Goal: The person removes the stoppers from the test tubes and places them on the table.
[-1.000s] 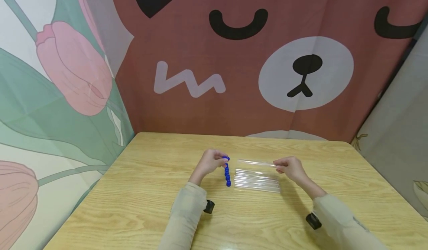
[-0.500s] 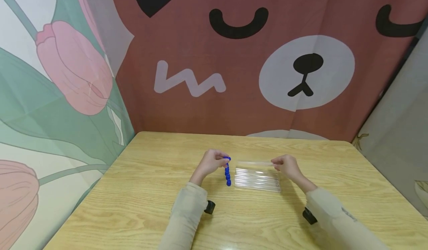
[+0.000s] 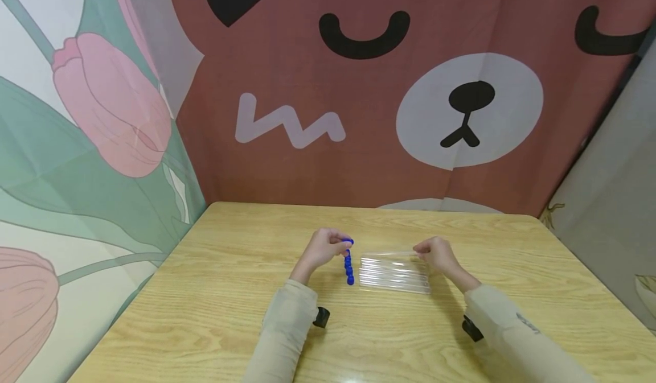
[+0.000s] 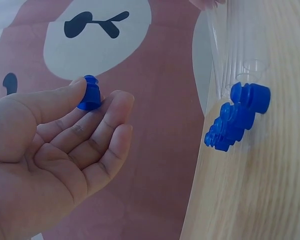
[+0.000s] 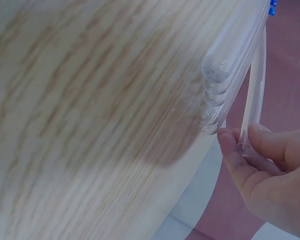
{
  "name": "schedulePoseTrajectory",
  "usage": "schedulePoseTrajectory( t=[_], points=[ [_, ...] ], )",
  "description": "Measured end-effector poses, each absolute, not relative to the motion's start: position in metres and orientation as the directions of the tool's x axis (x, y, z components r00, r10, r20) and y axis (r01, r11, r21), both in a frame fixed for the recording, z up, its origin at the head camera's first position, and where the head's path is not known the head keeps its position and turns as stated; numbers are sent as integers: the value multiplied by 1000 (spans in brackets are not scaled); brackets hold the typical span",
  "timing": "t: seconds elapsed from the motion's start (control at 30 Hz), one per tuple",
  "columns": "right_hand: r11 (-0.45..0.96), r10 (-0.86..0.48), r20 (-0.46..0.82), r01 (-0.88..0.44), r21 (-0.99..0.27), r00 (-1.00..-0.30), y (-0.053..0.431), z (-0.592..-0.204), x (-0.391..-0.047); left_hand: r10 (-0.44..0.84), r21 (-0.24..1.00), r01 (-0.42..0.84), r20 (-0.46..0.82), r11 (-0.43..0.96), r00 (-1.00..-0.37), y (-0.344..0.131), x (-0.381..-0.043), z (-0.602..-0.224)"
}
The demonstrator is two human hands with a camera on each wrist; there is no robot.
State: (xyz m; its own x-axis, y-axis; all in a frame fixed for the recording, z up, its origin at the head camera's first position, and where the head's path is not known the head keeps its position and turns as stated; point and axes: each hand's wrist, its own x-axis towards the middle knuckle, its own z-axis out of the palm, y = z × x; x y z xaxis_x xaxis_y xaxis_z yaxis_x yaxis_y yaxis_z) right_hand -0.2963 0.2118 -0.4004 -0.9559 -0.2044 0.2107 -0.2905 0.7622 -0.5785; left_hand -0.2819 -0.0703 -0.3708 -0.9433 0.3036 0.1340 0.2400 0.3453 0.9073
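My left hand (image 3: 323, 247) pinches a blue stopper (image 4: 91, 95) between thumb and index finger, the other fingers loosely curled below it. In the head view, a line of several blue stoppers (image 3: 349, 270) lies on the table just beneath that hand. My right hand (image 3: 438, 255) grips a clear test tube (image 5: 255, 92) by its end, thumb against fingers. This tube points left, toward the stopper, with a gap between them. Several more clear test tubes (image 3: 394, 276) lie side by side in front of it, their rounded ends to the right.
The wooden table (image 3: 230, 314) carries the tubes and stoppers near its middle. Behind it hangs a reddish-brown curtain (image 3: 287, 172) with a bear print, and a flower-print curtain (image 3: 102, 212) runs along the left. Each sleeve has a black wrist camera (image 3: 321, 317) below it.
My right hand has shifted slightly left with the test tube, bringing it nearer the stopper. My left hand stays in place, pinching its stopper throughout.
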Motion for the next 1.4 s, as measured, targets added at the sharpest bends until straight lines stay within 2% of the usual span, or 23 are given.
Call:
schedulePoseTrajectory(
  t=[0.57,1.13,1.4],
  points=[
    [785,-272,216,-346,-514,-938,210,-411,-302,298,908,235,131,346,-945,-74,-284,-374],
    [810,-282,221,-355,-467,-934,206,-416,-304,294,908,230,126,350,-947,-74,-285,-376],
    [827,-320,258,-402,-393,-912,206,-421,-304,295,911,228,125,344,-947,-75,-285,-376]
  ],
)
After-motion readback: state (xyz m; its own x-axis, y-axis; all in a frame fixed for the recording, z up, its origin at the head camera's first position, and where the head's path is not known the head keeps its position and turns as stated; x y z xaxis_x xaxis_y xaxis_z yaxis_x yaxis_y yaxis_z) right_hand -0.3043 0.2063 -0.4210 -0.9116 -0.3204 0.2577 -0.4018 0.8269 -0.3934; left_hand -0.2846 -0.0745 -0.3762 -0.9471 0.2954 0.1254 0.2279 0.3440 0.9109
